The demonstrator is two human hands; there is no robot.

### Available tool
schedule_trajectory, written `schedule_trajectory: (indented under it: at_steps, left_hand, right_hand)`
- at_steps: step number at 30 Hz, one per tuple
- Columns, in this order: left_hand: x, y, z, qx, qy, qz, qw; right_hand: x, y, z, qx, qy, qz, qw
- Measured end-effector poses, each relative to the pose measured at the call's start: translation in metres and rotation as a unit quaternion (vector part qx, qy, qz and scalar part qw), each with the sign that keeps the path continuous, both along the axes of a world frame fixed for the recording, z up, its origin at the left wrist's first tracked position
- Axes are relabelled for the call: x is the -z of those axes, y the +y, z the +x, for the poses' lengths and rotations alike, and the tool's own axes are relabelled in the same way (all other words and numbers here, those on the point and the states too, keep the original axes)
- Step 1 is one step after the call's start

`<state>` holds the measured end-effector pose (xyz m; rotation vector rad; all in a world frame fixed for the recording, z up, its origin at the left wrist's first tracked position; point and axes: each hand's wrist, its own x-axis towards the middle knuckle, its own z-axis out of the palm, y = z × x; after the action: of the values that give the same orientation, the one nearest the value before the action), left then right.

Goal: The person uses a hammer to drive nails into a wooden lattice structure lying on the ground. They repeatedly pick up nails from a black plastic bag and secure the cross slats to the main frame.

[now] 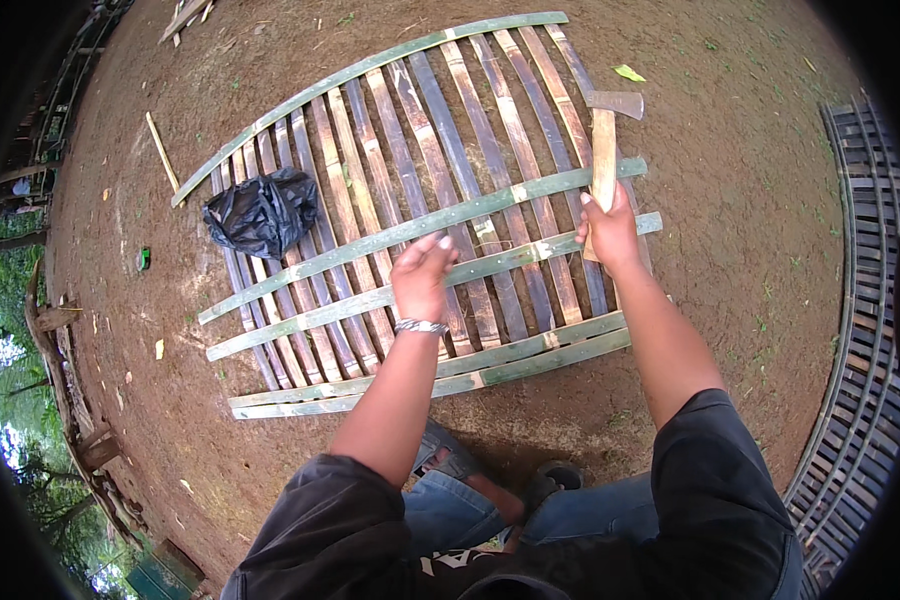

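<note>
My right hand (612, 228) is wrapped round the wooden handle of a hatchet (604, 150). Its metal head points away from me, above the right end of a bamboo panel (460, 165). The panel lies on the ground, made of dark and tan split slats crossed by long green bamboo strips. My left hand (422, 280) is closed, thumb and fingers drawn together, over the two middle green strips (365, 302). Whatever may be between those fingers is too small or hidden to name. A patterned bracelet circles that wrist.
A crumpled black plastic bag (262, 212) lies on the panel's left part. Another slatted panel (865, 330) is at the far right. A thin stick (162, 152) and a small green object (144, 259) lie on the brown dirt at left. My feet are close to the panel's near edge.
</note>
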<state>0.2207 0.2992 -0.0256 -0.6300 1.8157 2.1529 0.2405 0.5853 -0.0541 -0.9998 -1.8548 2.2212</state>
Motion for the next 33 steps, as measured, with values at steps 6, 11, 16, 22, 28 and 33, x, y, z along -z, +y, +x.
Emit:
schedule_trajectory:
  at_steps: [6, 11, 16, 22, 28, 33]
  left_hand:
    - [0.026, 0.063, -0.029, 0.119, 0.308, -0.379, 0.864]
    - [0.046, 0.089, -0.045, 0.132, 0.335, -0.463, 0.81]
    - [0.05, 0.093, -0.05, 0.154, 0.362, -0.496, 0.774]
    - [0.048, 0.092, -0.046, 0.163, 0.386, -0.503, 0.756]
    - [0.047, 0.092, -0.046, 0.175, 0.404, -0.494, 0.75]
    - [0.05, 0.092, -0.047, 0.154, 0.408, -0.446, 0.781]
  right_hand:
    - [-0.006, -0.004, 0.0, -0.003, 0.001, 0.013, 1.0]
    - [-0.002, -0.001, 0.0, -0.006, -0.001, 0.028, 1.0]
    - [-0.002, -0.002, 0.0, -0.01, -0.007, 0.029, 1.0]
    - [-0.001, -0.003, 0.001, -0.007, 0.005, 0.038, 0.999]
    - [-0.001, -0.002, 0.0, -0.013, -0.014, 0.037, 0.999]
    - [-0.002, -0.001, -0.001, -0.014, -0.018, 0.047, 0.999]
